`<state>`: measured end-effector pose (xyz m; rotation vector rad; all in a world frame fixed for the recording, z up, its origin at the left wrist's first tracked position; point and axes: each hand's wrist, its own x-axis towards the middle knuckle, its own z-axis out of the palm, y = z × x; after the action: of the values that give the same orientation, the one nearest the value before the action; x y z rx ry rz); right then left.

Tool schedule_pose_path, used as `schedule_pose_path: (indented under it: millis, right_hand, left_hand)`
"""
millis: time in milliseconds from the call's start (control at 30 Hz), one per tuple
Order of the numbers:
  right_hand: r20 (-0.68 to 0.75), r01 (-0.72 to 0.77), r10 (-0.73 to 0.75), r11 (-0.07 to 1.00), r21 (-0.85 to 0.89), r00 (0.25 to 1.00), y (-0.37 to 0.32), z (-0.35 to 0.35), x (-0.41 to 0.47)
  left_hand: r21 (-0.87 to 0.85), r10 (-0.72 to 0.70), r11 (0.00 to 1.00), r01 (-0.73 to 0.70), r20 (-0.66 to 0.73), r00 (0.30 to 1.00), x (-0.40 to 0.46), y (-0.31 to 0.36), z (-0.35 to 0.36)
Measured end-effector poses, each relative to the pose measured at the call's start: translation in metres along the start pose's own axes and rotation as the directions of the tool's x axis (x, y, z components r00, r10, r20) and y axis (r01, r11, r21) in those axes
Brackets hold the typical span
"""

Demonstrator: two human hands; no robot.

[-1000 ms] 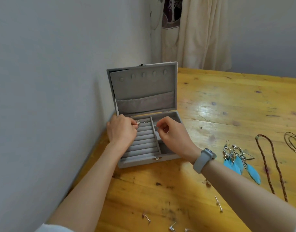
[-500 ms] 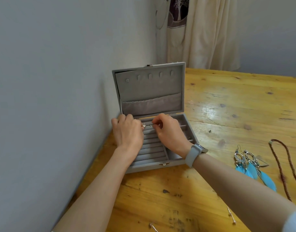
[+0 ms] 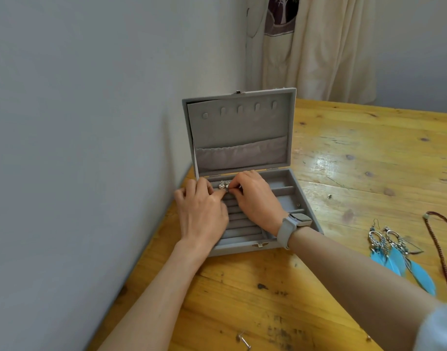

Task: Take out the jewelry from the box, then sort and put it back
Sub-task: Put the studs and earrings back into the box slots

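Now both hands meet over the open grey jewelry box at the table's left edge: left hand and right hand pinch a small silver piece at the ring rolls' far end; blue feather earrings lie near the right edge.

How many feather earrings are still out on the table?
2: both feather earrings lie side by side on the table, right of the box. None seems hidden.
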<state>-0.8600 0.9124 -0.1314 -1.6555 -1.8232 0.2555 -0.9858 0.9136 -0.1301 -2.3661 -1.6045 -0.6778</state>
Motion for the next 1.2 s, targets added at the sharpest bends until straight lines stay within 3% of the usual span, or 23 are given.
schedule_pose_path:
  millis: [367,633,733,1100,1200]
  right_hand:
    - [-0.001,0.017,-0.017,1.0,0.008,1.0,0.007,-0.007,-0.009]
    - [0.081,0.199,-0.185,0.957,-0.212,0.979,0.007,-0.007,-0.011]
    - [0.097,0.204,-0.185,0.947,-0.25,0.978,0.005,-0.008,-0.01]
    - [-0.075,0.036,-0.032,0.998,0.054,0.997,-0.001,-0.054,-0.06]
    - [-0.093,0.004,0.008,0.991,0.13,0.996,-0.008,-0.072,-0.093]
  left_hand:
    - [-0.019,-0.016,1.0,0.015,-0.052,0.999,-0.004,-0.001,0.002]
    - [0.007,0.002,1.0,-0.001,-0.041,0.999,-0.005,0.0,0.0]
    - [0.012,0.001,1.0,-0.001,-0.035,0.999,-0.004,0.001,0.0]
    - [-0.244,-0.057,0.969,0.044,-0.046,0.997,-0.033,0.011,-0.032]
    - [-0.371,-0.106,0.923,0.103,0.013,0.994,-0.059,0.02,-0.054]
